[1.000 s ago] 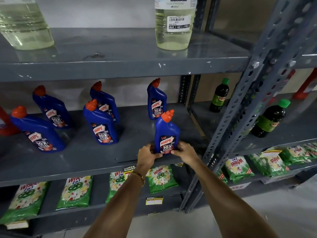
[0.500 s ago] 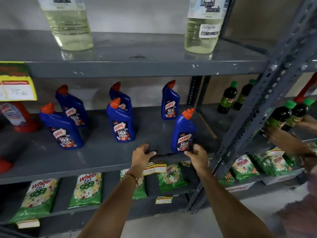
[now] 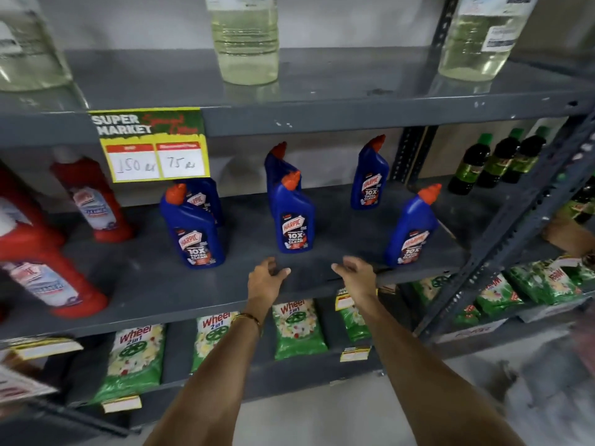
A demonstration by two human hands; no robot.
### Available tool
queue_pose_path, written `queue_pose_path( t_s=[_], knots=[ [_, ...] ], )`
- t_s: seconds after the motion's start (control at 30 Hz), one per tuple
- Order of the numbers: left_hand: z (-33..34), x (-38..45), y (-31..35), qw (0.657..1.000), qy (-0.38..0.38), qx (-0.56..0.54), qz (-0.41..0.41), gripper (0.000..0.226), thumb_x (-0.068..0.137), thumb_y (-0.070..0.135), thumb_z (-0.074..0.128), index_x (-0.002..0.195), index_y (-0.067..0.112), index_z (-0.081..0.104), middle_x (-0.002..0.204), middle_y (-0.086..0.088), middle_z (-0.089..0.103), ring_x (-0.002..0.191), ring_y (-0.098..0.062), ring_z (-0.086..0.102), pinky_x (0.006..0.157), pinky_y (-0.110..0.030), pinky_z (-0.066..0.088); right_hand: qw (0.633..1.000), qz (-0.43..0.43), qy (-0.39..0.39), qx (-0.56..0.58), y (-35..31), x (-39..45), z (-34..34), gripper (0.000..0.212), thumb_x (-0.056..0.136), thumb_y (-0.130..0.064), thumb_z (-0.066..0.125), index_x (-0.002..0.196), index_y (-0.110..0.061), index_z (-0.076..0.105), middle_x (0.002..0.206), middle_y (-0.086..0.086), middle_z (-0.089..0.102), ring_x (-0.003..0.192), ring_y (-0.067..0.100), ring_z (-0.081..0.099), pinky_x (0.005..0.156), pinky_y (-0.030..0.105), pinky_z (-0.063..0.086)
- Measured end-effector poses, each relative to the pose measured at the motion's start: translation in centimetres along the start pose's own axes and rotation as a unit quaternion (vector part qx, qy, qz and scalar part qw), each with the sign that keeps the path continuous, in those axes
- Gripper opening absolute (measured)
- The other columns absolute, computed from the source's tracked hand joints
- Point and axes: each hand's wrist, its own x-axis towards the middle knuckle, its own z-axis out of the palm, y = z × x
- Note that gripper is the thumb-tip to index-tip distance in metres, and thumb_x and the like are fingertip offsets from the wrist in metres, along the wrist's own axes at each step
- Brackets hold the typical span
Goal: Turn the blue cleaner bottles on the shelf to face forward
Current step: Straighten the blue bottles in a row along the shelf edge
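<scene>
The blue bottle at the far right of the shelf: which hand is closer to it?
Right. The right hand hovers just left of the blue bottle; the left hand is farther left, below the middle bottle.

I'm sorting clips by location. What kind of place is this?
Most likely a supermarket aisle. A yellow price tag reading "Super Market" hangs on a grey metal shelf, with rows of blue cleaner bottles and green detergent packets stocked below.

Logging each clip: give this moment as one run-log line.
left hand: open, empty | right hand: open, empty | both over shelf edge | front Harpic bottles: labels forward | rightmost Harpic bottle: upright, released
</scene>
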Motion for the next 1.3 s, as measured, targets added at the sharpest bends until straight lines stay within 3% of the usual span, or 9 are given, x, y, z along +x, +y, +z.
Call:
queue_pose_path(
  t_s=[0.2, 0.33, 0.47, 0.7, 0.93, 1.13, 1.3],
  knots=[
    [-1.4, 2.5, -0.2, 0.999, 0.012, -0.034, -0.031, 0.062, 0.081, 0.022, 0.068, 0.135, 0.008, 0.042, 0.134, -0.015, 0.056, 0.124, -0.027, 0.051, 0.103, -0.037, 0.043, 0.997, 0.001, -0.061, -0.036, -1.8, 2.4, 4.4, 0.046, 0.079, -0.017, 0.070, 0.120, 0.001, 0.057, 0.119, 0.018, 0.063, 0.112, 0.029, 0.058, 0.089, 0.033, 0.045],
    [-1.2, 4.6, 0.2, 0.998, 0.001, -0.045, -0.035, 0.062, 0.080, 0.020, 0.069, 0.135, 0.009, 0.043, 0.135, -0.015, 0.054, 0.125, -0.026, 0.050, 0.103, -0.037, 0.042, 0.995, -0.012, -0.088, -0.048, -2.4, 4.7, 5.8, 0.042, 0.077, -0.013, 0.070, 0.116, -0.002, 0.057, 0.113, 0.015, 0.066, 0.098, 0.020, 0.060, 0.080, 0.027, 0.043],
    [-0.8, 6.1, 1.0, 0.999, -0.017, -0.026, -0.017, 0.061, 0.080, 0.019, 0.069, 0.134, 0.008, 0.043, 0.134, -0.015, 0.055, 0.123, -0.029, 0.052, 0.102, -0.037, 0.043, 0.990, -0.023, -0.136, -0.044, -3.1, 6.3, 6.3, 0.048, 0.075, -0.006, 0.072, 0.120, -0.006, 0.055, 0.116, 0.011, 0.064, 0.104, 0.021, 0.059, 0.090, 0.034, 0.048],
    [0.1, 7.3, 2.0, 0.998, -0.045, 0.010, 0.036, 0.036, 0.082, 0.017, 0.067, 0.114, 0.003, 0.057, 0.116, -0.017, 0.067, 0.109, -0.031, 0.060, 0.093, -0.040, 0.049, 0.983, -0.050, -0.170, -0.050, -3.2, 7.5, 6.3, 0.044, 0.075, 0.000, 0.070, 0.117, -0.002, 0.058, 0.116, 0.019, 0.065, 0.107, 0.030, 0.061, 0.091, 0.037, 0.049],
    [0.1, 6.4, 2.2, 0.998, -0.049, -0.017, 0.028, 0.045, 0.080, 0.015, 0.068, 0.122, 0.005, 0.054, 0.120, -0.016, 0.065, 0.112, -0.030, 0.060, 0.096, -0.040, 0.048, 0.977, -0.040, -0.201, -0.058, -3.1, 7.0, 5.6, 0.047, 0.078, -0.001, 0.067, 0.123, -0.004, 0.054, 0.121, 0.019, 0.063, 0.112, 0.030, 0.059, 0.099, 0.043, 0.047],
    [-0.2, 4.1, 1.7, 0.998, -0.048, -0.030, 0.021, 0.047, 0.077, 0.013, 0.072, 0.120, 0.005, 0.055, 0.116, -0.017, 0.067, 0.109, -0.029, 0.062, 0.096, -0.040, 0.049, 0.973, -0.034, -0.223, -0.047, -2.8, 5.2, 4.3, 0.044, 0.078, 0.005, 0.065, 0.121, 0.000, 0.053, 0.122, 0.023, 0.061, 0.103, 0.022, 0.058, 0.095, 0.038, 0.047],
    [-0.1, 1.9, 1.3, 0.998, -0.050, -0.019, 0.016, 0.047, 0.076, 0.014, 0.072, 0.119, 0.005, 0.055, 0.116, -0.016, 0.067, 0.108, -0.028, 0.062, 0.094, -0.035, 0.048, 0.974, -0.037, -0.214, -0.060, -2.0, 3.5, 3.3, 0.038, 0.077, 0.005, 0.066, 0.113, 0.005, 0.055, 0.117, 0.027, 0.062, 0.110, 0.037, 0.059, 0.096, 0.045, 0.048]
  ],
)
